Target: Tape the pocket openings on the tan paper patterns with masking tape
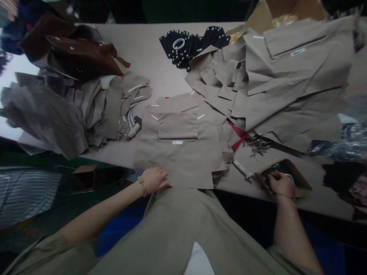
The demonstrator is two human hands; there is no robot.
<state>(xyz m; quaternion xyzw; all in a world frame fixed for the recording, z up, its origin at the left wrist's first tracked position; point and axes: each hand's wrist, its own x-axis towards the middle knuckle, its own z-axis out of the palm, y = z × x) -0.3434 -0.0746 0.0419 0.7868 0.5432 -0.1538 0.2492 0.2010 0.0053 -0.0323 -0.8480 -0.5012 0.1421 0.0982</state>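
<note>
A beige fabric panel (189,164) lies flat before me, with a stitched pocket (177,126), a small white label (177,142) and short white marks around the pocket. My left hand (155,179) is at the panel's near left edge, its fingers curled over the cloth. To the right, my right hand (282,185) reaches into a small open cardboard box (301,181). Its fingers are pinched together among dark contents; whatever they hold is hidden. Beside the box lie a white-handled tool (241,169) and a heap of small dark metal-looking pieces (256,146).
Piles of beige cut fabric (295,80) cover the right, with more beige pieces (51,110) at left under brown leather-like material (83,57). Black dotted pieces with a white ring (179,44) lie at the back. Clear plastic (355,139) sits far right.
</note>
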